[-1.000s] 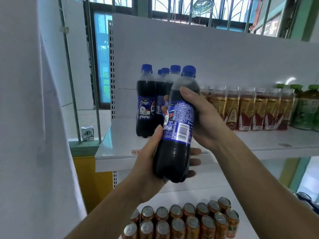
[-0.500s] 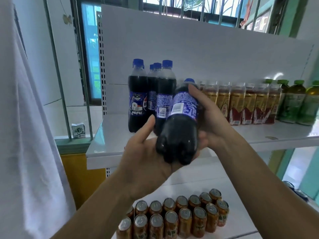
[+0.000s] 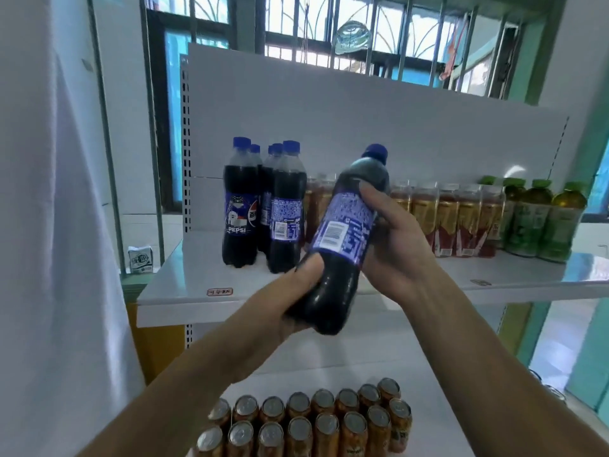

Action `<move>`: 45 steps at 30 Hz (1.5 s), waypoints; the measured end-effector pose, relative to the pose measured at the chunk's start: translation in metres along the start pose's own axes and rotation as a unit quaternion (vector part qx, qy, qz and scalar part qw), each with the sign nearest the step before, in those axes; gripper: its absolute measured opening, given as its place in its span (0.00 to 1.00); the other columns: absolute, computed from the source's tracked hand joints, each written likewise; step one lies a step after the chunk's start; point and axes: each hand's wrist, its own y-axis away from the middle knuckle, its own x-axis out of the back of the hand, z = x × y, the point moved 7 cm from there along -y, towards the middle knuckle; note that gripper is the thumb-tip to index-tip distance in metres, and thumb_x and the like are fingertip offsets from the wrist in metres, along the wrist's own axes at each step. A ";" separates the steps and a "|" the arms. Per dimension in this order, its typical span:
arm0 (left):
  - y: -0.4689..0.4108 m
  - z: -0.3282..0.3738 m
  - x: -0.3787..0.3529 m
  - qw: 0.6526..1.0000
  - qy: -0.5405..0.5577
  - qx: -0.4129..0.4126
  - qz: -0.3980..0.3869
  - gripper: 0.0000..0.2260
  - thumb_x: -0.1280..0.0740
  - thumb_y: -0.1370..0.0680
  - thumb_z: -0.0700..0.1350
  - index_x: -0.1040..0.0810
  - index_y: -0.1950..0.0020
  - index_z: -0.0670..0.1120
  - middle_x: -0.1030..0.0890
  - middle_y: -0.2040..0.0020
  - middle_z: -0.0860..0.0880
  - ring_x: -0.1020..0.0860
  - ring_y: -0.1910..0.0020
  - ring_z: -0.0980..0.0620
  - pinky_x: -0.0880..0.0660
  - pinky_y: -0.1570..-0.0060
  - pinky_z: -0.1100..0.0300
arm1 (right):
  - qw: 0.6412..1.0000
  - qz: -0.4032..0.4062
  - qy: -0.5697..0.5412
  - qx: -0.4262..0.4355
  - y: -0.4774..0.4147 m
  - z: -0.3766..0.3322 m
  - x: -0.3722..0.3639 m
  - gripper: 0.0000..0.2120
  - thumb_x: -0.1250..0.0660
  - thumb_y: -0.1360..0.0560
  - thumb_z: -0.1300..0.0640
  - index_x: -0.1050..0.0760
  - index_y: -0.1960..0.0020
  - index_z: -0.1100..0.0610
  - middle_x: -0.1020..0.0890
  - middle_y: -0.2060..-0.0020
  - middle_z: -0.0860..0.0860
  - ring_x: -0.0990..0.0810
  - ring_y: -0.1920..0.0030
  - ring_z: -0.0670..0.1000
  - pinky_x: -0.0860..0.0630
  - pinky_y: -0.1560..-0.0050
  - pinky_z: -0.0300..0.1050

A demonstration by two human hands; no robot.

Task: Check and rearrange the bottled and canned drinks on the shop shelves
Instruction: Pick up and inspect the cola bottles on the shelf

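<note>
Left grip (image 3: 273,311) fingers hidden behind cola bottle (image 3: 342,239)

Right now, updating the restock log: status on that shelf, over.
Left hand and right hand both grip Pepsi bottle. Bottle tilted, off shelf. Standing bottles close left.

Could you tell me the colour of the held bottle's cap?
The Pepsi bottle cap is blue, head view.
</note>
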 end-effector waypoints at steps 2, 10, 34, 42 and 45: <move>0.003 0.004 0.001 0.984 -0.174 -0.045 0.002 0.31 0.25 0.36 0.63 0.29 0.35 0.63 0.19 0.42 0.62 0.21 0.40 0.57 0.22 0.44 0.60 | 0.985 -0.020 0.151 0.076 0.013 -0.012 -0.001 0.21 0.25 0.32 0.55 0.22 0.40 0.54 0.14 0.53 0.49 0.16 0.50 0.51 0.20 0.46 0.47; 0.009 0.009 -0.019 0.937 -0.313 -0.136 0.077 0.28 0.23 0.28 0.44 0.32 0.35 0.61 0.22 0.43 0.70 0.24 0.40 0.66 0.24 0.45 0.68 | 0.900 -0.067 0.368 0.224 0.059 -0.003 -0.003 0.37 0.20 0.38 0.50 0.30 0.32 0.42 0.19 0.40 0.42 0.19 0.39 0.45 0.20 0.41 0.41; 0.009 0.068 0.218 0.870 -0.225 -0.133 0.418 0.26 0.22 0.30 0.42 0.26 0.34 0.49 0.20 0.40 0.50 0.21 0.42 0.48 0.24 0.41 0.54 | 0.899 0.106 0.419 0.072 -0.094 0.067 0.004 0.37 0.23 0.26 0.52 0.38 0.23 0.52 0.24 0.38 0.45 0.24 0.40 0.48 0.26 0.37 0.48; -0.074 0.051 0.299 0.910 -0.235 -0.085 0.330 0.22 0.22 0.30 0.38 0.24 0.39 0.46 0.20 0.52 0.53 0.21 0.53 0.53 0.22 0.50 0.63 | 0.856 0.200 0.474 0.054 -0.118 0.089 0.008 0.33 0.23 0.27 0.48 0.32 0.27 0.52 0.22 0.40 0.46 0.24 0.43 0.49 0.29 0.42 0.46; -0.107 0.042 0.321 0.913 -0.256 -0.064 0.310 0.23 0.21 0.30 0.40 0.23 0.37 0.44 0.19 0.50 0.52 0.20 0.48 0.48 0.23 0.39 0.50 | 0.845 0.216 0.486 0.058 -0.108 0.084 0.004 0.33 0.22 0.29 0.48 0.31 0.27 0.50 0.23 0.41 0.45 0.26 0.43 0.48 0.31 0.43 0.46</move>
